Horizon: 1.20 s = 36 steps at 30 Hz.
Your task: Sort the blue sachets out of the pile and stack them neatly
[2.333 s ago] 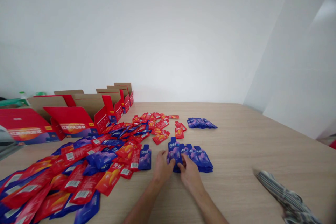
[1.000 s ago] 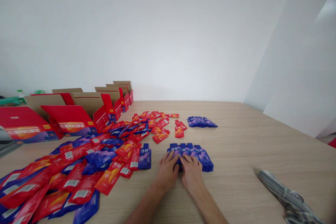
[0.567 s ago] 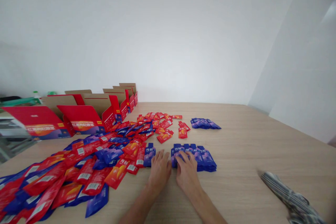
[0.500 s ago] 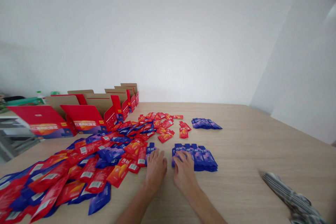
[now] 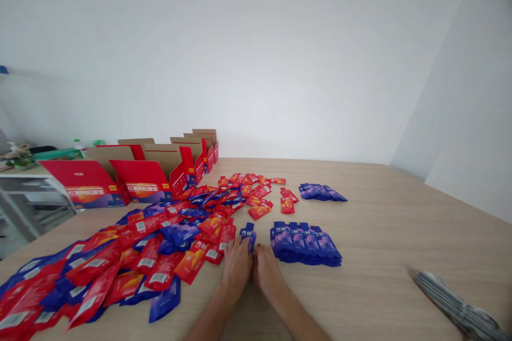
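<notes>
A small blue pouch (image 5: 248,230) with a narrow neck points away from me, its lower part covered by my fingers. On its left side, my left hand (image 5: 237,265) has its fingers closed over the pouch. My right hand (image 5: 267,267) meets it from the right, fingers curled in at the pouch's edge and the two hands nearly touching. Just right of my right hand lies an overlapping row of stacked blue pouches (image 5: 306,244). Red pouches (image 5: 194,260) from a large mixed heap lie close to my left hand.
Open red cartons (image 5: 144,184) with brown insides line the back left. Farther back are a smaller group of blue pouches (image 5: 322,192) and a few loose red pouches (image 5: 287,204). A striped bundle (image 5: 452,298), perhaps cloth, lies at the right front of the wooden table (image 5: 380,213).
My right hand has left the blue row and moved left to the single blue pouch beside my left hand. The whole view has shifted slightly, with things appearing farther right.
</notes>
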Available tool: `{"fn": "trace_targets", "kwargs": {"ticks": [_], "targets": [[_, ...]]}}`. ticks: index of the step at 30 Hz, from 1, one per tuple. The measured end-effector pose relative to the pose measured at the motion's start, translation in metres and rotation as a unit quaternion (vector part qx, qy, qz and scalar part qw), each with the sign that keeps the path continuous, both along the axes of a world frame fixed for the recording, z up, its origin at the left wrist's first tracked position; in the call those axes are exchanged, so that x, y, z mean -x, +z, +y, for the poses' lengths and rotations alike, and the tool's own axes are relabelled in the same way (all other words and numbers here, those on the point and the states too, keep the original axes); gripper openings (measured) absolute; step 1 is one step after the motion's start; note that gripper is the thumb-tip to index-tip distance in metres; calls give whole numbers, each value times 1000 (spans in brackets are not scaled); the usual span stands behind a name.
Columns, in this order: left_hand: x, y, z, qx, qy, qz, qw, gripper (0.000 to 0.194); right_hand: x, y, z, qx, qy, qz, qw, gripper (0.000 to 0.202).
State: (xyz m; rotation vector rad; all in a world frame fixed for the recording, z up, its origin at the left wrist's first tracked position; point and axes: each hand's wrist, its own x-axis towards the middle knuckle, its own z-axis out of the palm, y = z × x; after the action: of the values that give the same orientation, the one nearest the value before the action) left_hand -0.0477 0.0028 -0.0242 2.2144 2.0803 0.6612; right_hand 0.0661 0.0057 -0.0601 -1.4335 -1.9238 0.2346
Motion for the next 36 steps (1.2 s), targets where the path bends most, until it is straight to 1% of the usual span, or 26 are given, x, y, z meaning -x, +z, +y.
{"fn": "trace_targets", "kwargs": {"ticks": [3,5,8,11,12,14,16,18,20,22,23,24,25,26,30,32,34,36], "targets": [[-1,0,-3,-2,28,-19,999,46,0,-7,1,-4,13,9,1000,35],[-1,-1,-2,11,37,-46,998,53,-1,-8,1,-7,19,17,1000,35],[0,-2,3,32,40,-144,988,66,-2,-9,-1,-11,22,34,999,35],[4,-4,11,14,58,-278,959,66,-3,-4,-4,-17,12,57,998,36],[6,-5,13,5,62,-323,944,63,-3,0,-4,-15,5,81,997,36],[10,-4,16,-2,56,-414,909,55,-3,10,-6,6,-5,160,987,40],[12,-2,15,2,30,-496,868,44,-3,23,-8,40,-14,251,967,46],[12,2,12,5,-8,-569,822,36,-5,37,-12,66,-22,313,947,52],[9,6,8,10,-53,-629,776,33,-8,48,-16,78,-19,345,935,51],[5,10,5,33,-92,-677,730,32,-12,55,-18,76,-12,354,932,46],[4,11,4,49,-103,-693,712,31,-14,57,-19,71,-14,352,933,44],[3,13,3,66,-105,-703,700,31,-16,58,-19,64,-19,348,935,43],[2,14,3,80,-101,-707,696,31,-19,59,-18,58,-27,343,937,42],[3,15,4,88,-94,-703,700,34,-21,59,-18,52,-34,339,939,42],[4,17,6,76,-72,-648,754,42,-26,58,-16,40,-41,328,943,39],[4,17,5,55,-70,-630,771,42,-26,59,-16,42,-33,325,944,38],[3,18,4,41,-71,-626,775,41,-26,60,-16,44,-29,323,945,37],[1,19,2,43,-67,-631,771,38,-26,62,-17,44,-35,321,945,36]]}}
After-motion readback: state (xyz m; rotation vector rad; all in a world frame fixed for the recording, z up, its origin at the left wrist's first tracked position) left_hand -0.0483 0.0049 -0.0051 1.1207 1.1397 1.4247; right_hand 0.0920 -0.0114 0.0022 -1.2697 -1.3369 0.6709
